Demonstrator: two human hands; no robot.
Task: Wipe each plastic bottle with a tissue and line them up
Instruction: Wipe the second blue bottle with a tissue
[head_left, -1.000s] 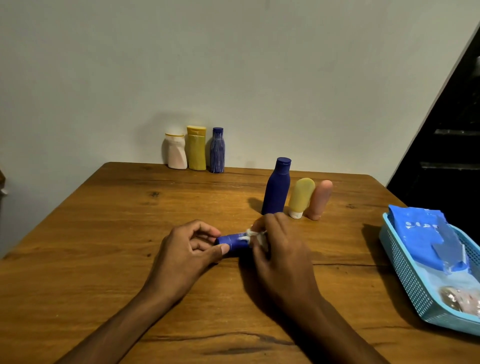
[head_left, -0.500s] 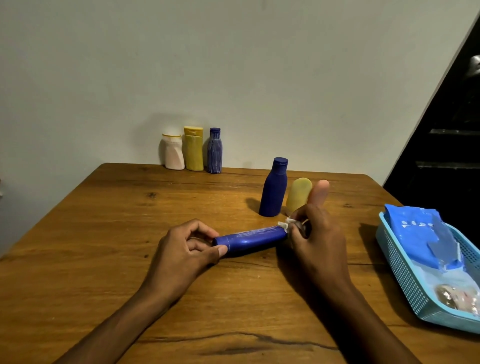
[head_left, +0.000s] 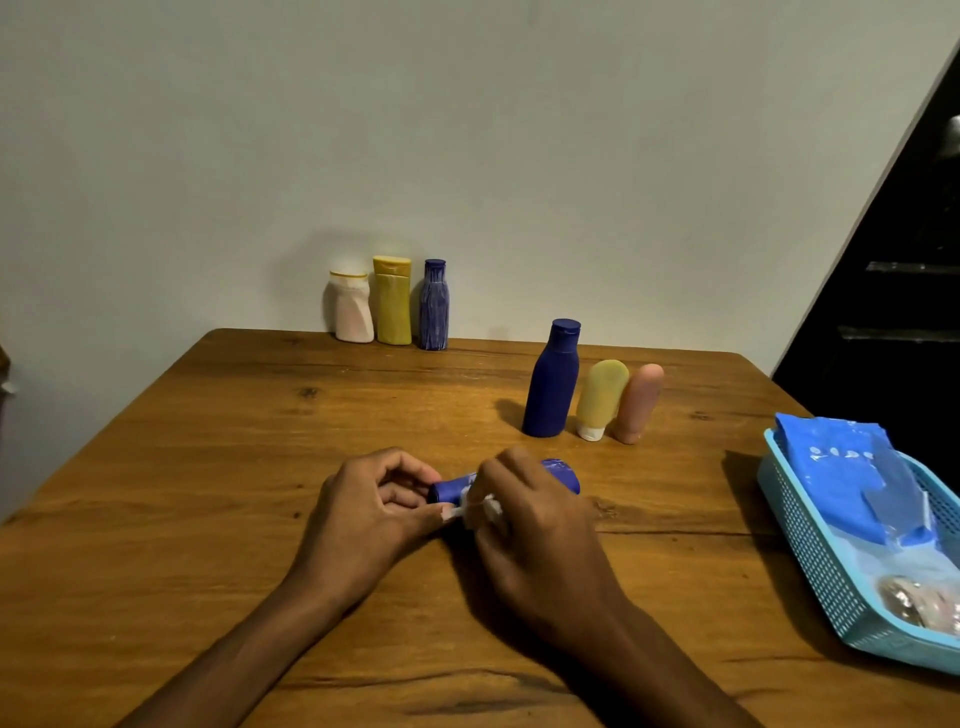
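A small blue bottle (head_left: 558, 474) is lying on its side near the middle of the wooden worktop (head_left: 208, 467), its capped end pointing toward the person's left. The left hand (head_left: 371, 512) is gripping that capped end, its fingers (head_left: 400, 475) curling round it and the thumb pressing in from the near side. The right hand (head_left: 535, 535) is covering most of the bottle's body, its fingers clenching a crumpled white tissue (head_left: 480, 506) against the blue plastic close to the cap (only a scrap of the tissue is showing between the 2 hands). Farther back and to the right, 3 more bottles are standing close together: a taller dark blue bottle (head_left: 551, 379), a yellow tube (head_left: 600, 397) standing on its white cap, and a pink tube (head_left: 640, 401) just beside it. At the far edge of the worktop, against the wall, 3 bottles are standing in a tight row: a white bottle (head_left: 352, 307), a yellow bottle (head_left: 392, 300) and a blue streaked bottle (head_left: 434, 305). At the right edge a light blue basket (head_left: 810, 540) is holding a blue tissue pack (head_left: 841, 467) and some clear wrapping whose contents I cannot make out.
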